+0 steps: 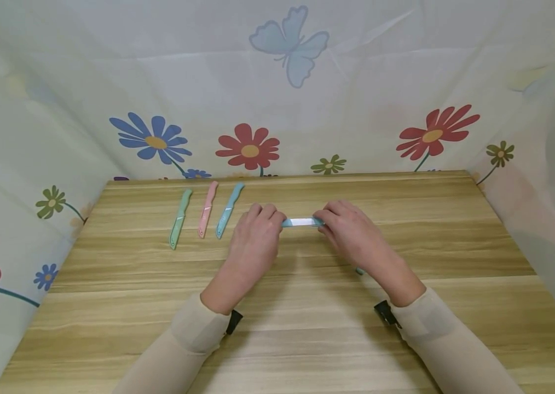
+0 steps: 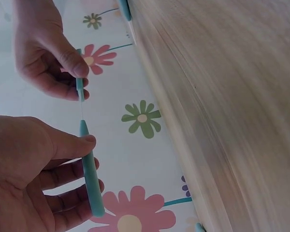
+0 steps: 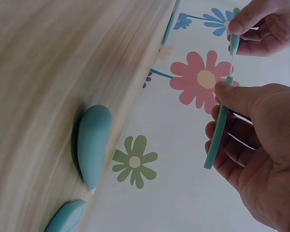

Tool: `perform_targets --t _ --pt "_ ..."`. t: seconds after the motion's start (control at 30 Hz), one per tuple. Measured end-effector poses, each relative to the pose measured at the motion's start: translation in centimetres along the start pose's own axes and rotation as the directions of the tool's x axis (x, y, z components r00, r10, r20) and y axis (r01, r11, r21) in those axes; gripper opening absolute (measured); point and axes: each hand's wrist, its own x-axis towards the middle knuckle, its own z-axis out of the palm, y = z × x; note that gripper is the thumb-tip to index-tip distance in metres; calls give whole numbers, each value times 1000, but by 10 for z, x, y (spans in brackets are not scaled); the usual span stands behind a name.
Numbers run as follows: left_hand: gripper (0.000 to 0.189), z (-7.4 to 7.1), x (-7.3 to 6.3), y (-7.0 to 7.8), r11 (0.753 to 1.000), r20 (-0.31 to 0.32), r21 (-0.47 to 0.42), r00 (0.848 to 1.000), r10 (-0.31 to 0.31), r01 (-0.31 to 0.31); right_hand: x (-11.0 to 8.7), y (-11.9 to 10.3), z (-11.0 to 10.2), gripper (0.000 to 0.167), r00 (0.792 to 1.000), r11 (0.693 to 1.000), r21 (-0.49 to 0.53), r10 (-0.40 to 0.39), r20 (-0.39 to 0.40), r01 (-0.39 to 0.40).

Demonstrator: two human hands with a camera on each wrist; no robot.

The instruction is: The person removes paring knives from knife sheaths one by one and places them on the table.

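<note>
Above the table, a small blue knife with a pale blade (image 1: 301,222) spans the gap between the two hands. My left hand (image 1: 256,232) grips its rounded handle (image 2: 92,181) between thumb and fingers. At the other end, my right hand (image 1: 356,232) pinches the flat blade cover (image 3: 218,137). A stretch of blade shows bare between handle and cover. Left of the hands lie a green knife (image 1: 179,219), a pink knife (image 1: 207,209) and a blue knife (image 1: 230,210), each in its cover.
A blue-green handle (image 3: 94,145) and a flat blue-green piece (image 3: 67,216) rest on the wooden table (image 1: 297,339), mostly hidden under the right arm in the head view. A flowered curtain (image 1: 366,98) stands along the table's back and sides.
</note>
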Motion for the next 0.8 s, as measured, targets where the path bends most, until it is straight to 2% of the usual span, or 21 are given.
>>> perform_targets --t 0.8 --pt "13 -2 0 -3 1000 7 2 1000 -13 13 -1 4 0 27 1000 1000 -13 -8 -20 8"
